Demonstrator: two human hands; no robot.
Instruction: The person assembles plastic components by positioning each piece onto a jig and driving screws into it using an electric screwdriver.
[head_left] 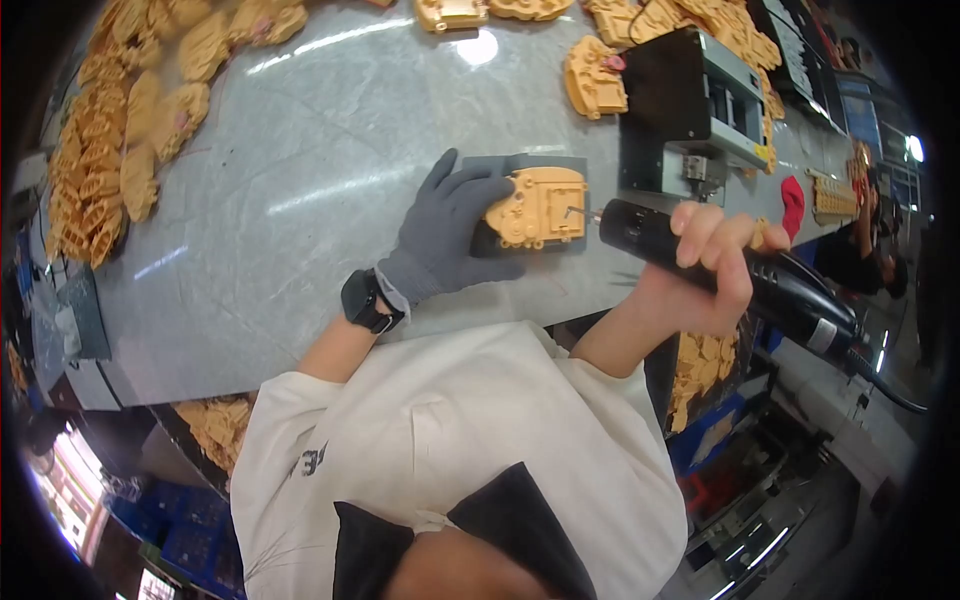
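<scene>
My left hand (440, 225), in a grey glove, grips the left side of a yellow-orange moulded plastic housing (548, 208). The housing rests on a dark grey flat block (570, 166) on the table, its ribbed and recessed side facing up. My bare right hand (710, 265) is wrapped round a black electric screwdriver (640, 230), held nearly level with its tip pointing left. That thin metal tip shows over the housing's right part; whether it touches cannot be made out.
A black box-shaped machine (665, 125) stands to the right of the housing, with one loose yellow housing (594, 80) beside it. Piled yellow housings (90, 200) line the grey table's (300, 130) left edge. A red cloth (792, 205) and the screwdriver's cable (895, 398) are at right.
</scene>
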